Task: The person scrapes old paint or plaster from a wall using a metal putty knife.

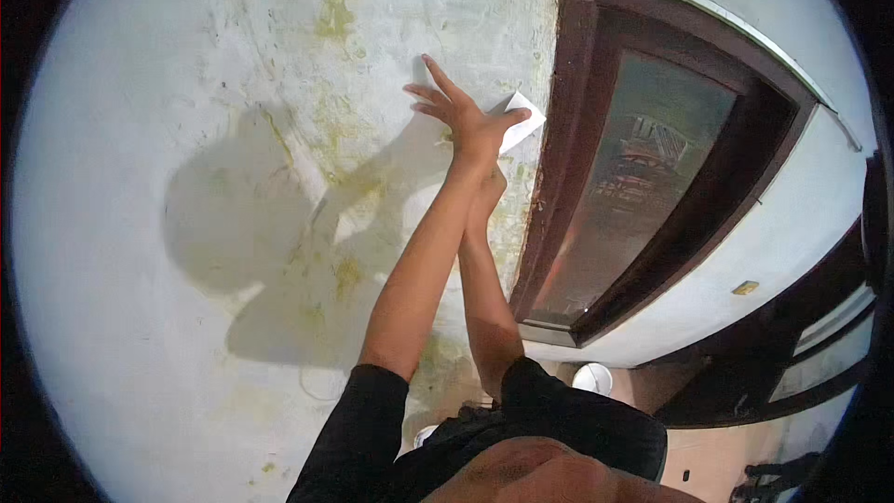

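My left hand [469,112] is spread against or just over a pale, stained wall [391,35], its fingers apart. Its thumb lies across a flat white piece [525,127] with straight edges; the material cannot be told, nor whether the thumb presses on it. Behind my left wrist, my right hand [496,180] shows only in part, close below the white piece. The right fingers are hidden, and so is whatever they hold. Yellow-green stains and rough patches mark the wall around both hands.
A dark brown wooden frame [576,35] with a glass pane [656,154] stands right of the hands. A white bucket [592,378] is on the floor [705,454] below. A yellowish switch or socket plate [745,288] sits on the wall at right. Shadows fall across the wall at left.
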A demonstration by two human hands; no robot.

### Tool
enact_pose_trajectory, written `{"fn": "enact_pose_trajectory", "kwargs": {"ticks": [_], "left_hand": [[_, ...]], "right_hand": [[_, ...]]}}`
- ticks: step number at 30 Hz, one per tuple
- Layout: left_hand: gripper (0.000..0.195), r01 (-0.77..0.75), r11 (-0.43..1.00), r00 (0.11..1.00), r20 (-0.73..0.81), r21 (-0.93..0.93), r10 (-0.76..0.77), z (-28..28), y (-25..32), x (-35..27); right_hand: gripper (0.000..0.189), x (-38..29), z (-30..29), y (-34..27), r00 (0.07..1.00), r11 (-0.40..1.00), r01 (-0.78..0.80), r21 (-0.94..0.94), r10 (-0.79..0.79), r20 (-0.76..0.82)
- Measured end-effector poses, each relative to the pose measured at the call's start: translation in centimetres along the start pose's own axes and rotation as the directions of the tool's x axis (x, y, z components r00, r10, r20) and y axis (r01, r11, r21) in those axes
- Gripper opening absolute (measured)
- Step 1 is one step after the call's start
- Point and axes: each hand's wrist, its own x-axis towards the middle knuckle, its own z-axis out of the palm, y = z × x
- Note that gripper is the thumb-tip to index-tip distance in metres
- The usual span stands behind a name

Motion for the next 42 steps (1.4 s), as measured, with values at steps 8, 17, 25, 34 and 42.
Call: {"fn": "enact_pose_trajectory", "kwargs": {"ticks": [8, 17, 25, 34, 42], "left_hand": [[0.158, -0.078, 0.984, 0.993, 0.097, 0.163, 0.062, -1.6, 3.4, 0.4], [0.153, -0.221, 0.963, 0.971, 0.128, 0.155, 0.202, -2.5, 0.9, 0.0], [0.149, -0.213, 0.965, 0.971, 0.147, 0.152, 0.191, -1.4, 2.0, -0.3], [0.147, -0.273, 0.948, 0.958, 0.134, 0.165, 0.252, -2.3, 4.7, 0.5], [0.159, 0.117, 0.986, 0.991, -0.084, 0.121, -0.108, -5.2, -1.6, 7.6]], "right_hand": [[0.019, -0.8, 0.7, -0.6, 0.992, 0.992, 0.117, 0.044, -0.118, 0.041], [0.014, -0.3, 0.8, -0.8, 0.996, 0.994, 0.080, -0.076, -0.075, 0.057], [0.012, 0.0, 1.6, 3.2, 0.998, 0.999, 0.012, 0.041, -0.010, -0.055], [0.035, 0.7, 1.7, 1.1, 1.000, 0.992, 0.011, 0.126, -0.010, -0.005], [0.050, 0.1, 0.7, -1.8, 0.951, 0.921, -0.301, 0.247, 0.308, 0.011]]}}
